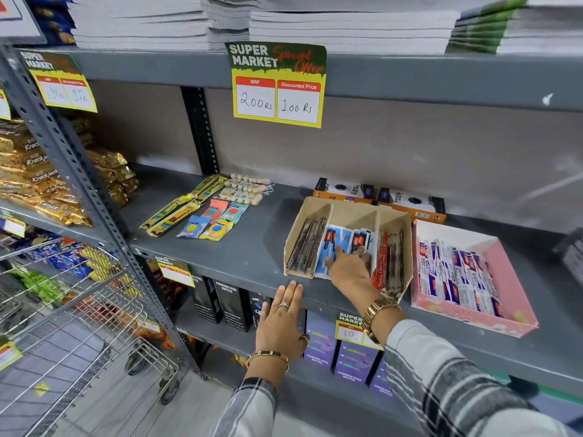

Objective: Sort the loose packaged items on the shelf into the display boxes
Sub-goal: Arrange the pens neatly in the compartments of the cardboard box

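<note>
A brown cardboard display box (353, 212) with three compartments stands on the grey shelf (252, 257). My right hand (348, 268) lies flat on the blue-and-white packets (339, 239) in its middle compartment, fingers spread. Dark pen packs (306, 244) fill the left compartment; red and dark packs (389, 263) fill the right one. A pink display box (508, 288) of white-blue-red packets (454, 272) sits to the right. My left hand (280, 323) rests open, fingertips at the shelf's front edge. Loose packets lie at the left: yellow-green strips (176, 209), small colourful pouches (211, 222) and beige blister packs (246, 189).
Two black-and-orange boxes (378, 197) stand behind the brown box. A wire trolley (79, 310) is at the lower left beside the shelf upright. Gold biscuit packs (38, 178) fill the neighbouring shelf. Boxed bottles (220, 301) sit on the shelf below. Price signs hang from the shelf above.
</note>
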`<state>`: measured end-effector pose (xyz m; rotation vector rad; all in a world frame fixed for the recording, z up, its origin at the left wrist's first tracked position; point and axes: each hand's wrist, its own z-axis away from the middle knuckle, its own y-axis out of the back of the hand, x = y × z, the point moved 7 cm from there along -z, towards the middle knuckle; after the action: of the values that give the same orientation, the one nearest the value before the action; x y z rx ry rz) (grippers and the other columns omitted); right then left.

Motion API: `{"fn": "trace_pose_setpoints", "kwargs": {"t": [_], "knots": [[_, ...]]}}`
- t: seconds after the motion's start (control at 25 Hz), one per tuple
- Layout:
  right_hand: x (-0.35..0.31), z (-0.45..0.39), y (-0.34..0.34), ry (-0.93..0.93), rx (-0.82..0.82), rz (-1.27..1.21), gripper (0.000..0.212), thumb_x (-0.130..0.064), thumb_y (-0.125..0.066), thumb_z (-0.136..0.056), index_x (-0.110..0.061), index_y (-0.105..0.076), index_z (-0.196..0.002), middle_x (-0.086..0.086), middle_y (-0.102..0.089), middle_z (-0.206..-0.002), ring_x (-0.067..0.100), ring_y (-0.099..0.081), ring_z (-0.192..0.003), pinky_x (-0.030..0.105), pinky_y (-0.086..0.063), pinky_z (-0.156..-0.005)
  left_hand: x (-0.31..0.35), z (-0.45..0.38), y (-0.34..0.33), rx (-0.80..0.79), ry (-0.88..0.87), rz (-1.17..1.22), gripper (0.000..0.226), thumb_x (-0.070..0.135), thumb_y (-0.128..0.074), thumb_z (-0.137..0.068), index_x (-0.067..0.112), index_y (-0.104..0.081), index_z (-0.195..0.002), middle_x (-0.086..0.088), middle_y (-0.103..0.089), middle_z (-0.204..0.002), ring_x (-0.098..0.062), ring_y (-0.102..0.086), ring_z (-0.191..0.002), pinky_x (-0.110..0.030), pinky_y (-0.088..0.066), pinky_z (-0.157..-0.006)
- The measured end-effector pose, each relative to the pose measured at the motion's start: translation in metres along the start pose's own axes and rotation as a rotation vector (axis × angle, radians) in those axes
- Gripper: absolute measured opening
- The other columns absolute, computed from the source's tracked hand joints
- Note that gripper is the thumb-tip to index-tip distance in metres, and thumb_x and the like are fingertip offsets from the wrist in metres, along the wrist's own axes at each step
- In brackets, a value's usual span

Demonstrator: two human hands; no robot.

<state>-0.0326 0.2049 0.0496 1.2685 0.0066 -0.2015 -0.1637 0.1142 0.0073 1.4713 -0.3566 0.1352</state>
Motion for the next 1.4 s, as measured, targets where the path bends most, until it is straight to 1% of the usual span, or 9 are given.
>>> {"fn": "trace_pose_setpoints", "kwargs": {"t": [0.16, 0.32, 0.48, 0.52, 0.72, 1.08, 1.2, 1.28, 1.4], "knots": [[0.003, -0.006, 0.0, -0.02, 0.029, -0.02, 0.062, -0.04, -0.016, -0.101, -0.002, -0.009, -0.15, 0.021, -0.011, -0.157, 0.036, 0.002, -0.146, 0.045, -0.003, -0.119, 0.0, 0.0, 0.0, 0.008, -0.001, -0.005, 0.088, 0.025, -0.056, -0.088, 0.023, 0.008, -0.147, 0.006, 0.012, -0.157, -0.016, 0.01, -0.143, -0.041, -0.004, -0.116], [0.005, -0.014, -0.001, 0.007, 0.035, -0.077, 0.067, -0.046, -0.017, -0.099, -0.003, -0.008, -0.15, 0.013, -0.004, -0.16, 0.027, 0.003, -0.148, 0.042, -0.003, -0.122, -0.001, -0.001, -0.001, 0.01, 0.002, -0.005, 0.088, 0.025, -0.056, -0.088, 0.023, 0.009, -0.147, 0.006, 0.012, -0.157, -0.016, 0.01, -0.143, -0.041, -0.003, -0.116], [0.0, -0.006, 0.006, 0.078, 0.188, -0.035, 0.056, -0.028, -0.022, -0.101, 0.005, -0.015, -0.147, 0.018, -0.015, -0.157, 0.03, -0.007, -0.147, 0.039, -0.007, -0.121, -0.002, -0.001, -0.003, 0.009, 0.001, 0.002, 0.089, 0.026, -0.057, -0.087, 0.024, 0.008, -0.148, 0.007, 0.011, -0.157, -0.015, 0.01, -0.144, -0.042, -0.004, -0.116], [-0.003, -0.002, 0.003, 0.1, 0.193, -0.026, 0.055, -0.023, -0.025, -0.101, 0.006, -0.015, -0.147, 0.02, -0.015, -0.157, 0.031, -0.007, -0.146, 0.038, -0.007, -0.122, -0.002, -0.001, -0.003, 0.012, 0.001, 0.006, 0.089, 0.026, -0.057, -0.086, 0.024, 0.007, -0.148, 0.008, 0.011, -0.157, -0.015, 0.009, -0.144, -0.042, -0.005, -0.116], [-0.004, 0.013, -0.016, 0.084, 0.094, -0.049, 0.059, -0.014, -0.032, -0.098, -0.001, -0.007, -0.149, 0.016, -0.006, -0.159, 0.032, -0.003, -0.147, 0.04, -0.011, -0.121, -0.001, -0.001, -0.002, 0.009, 0.004, 0.013, 0.089, 0.022, -0.056, -0.084, 0.024, 0.006, -0.148, 0.008, 0.01, -0.157, -0.015, 0.01, -0.143, -0.042, -0.005, -0.116], [-0.003, 0.015, -0.013, 0.124, 0.111, -0.085, 0.059, -0.007, -0.034, -0.097, -0.002, -0.008, -0.15, 0.015, -0.006, -0.159, 0.029, -0.005, -0.148, 0.039, -0.009, -0.121, -0.001, -0.001, -0.002, 0.004, 0.012, 0.001, 0.087, 0.023, -0.055, -0.086, 0.024, 0.006, -0.148, 0.008, 0.009, -0.157, -0.014, 0.009, -0.144, -0.042, -0.006, -0.116], [-0.006, 0.018, -0.008, 0.177, 0.224, -0.198, 0.055, -0.009, -0.031, -0.099, -0.004, -0.009, -0.15, 0.011, -0.007, -0.16, 0.024, -0.003, -0.148, 0.036, -0.006, -0.121, -0.002, -0.001, -0.003, 0.005, 0.011, -0.014, 0.088, 0.024, -0.056, -0.087, 0.023, 0.007, -0.148, 0.008, 0.01, -0.157, -0.014, 0.009, -0.143, -0.041, -0.006, -0.116], [-0.008, 0.027, 0.001, 0.281, 0.344, -0.277, 0.06, -0.001, -0.036, -0.096, -0.006, -0.009, -0.15, 0.01, -0.008, -0.16, 0.022, -0.003, -0.148, 0.035, -0.01, -0.122, -0.002, -0.002, -0.002, 0.0, 0.01, -0.032, 0.089, 0.025, -0.057, -0.086, 0.023, 0.008, -0.147, 0.008, 0.01, -0.157, -0.015, 0.009, -0.144, -0.042, -0.006, -0.116], [-0.006, 0.048, 0.016, 0.394, 0.424, -0.341, 0.072, 0.01, -0.04, -0.089, -0.011, -0.009, -0.151, 0.006, -0.008, -0.16, 0.019, -0.004, -0.148, 0.03, -0.017, -0.119, -0.001, -0.003, 0.0, -0.031, 0.012, -0.054, 0.09, 0.026, -0.058, -0.086, 0.022, 0.008, -0.147, 0.007, 0.009, -0.158, -0.015, 0.009, -0.144, -0.043, -0.007, -0.116]]}}
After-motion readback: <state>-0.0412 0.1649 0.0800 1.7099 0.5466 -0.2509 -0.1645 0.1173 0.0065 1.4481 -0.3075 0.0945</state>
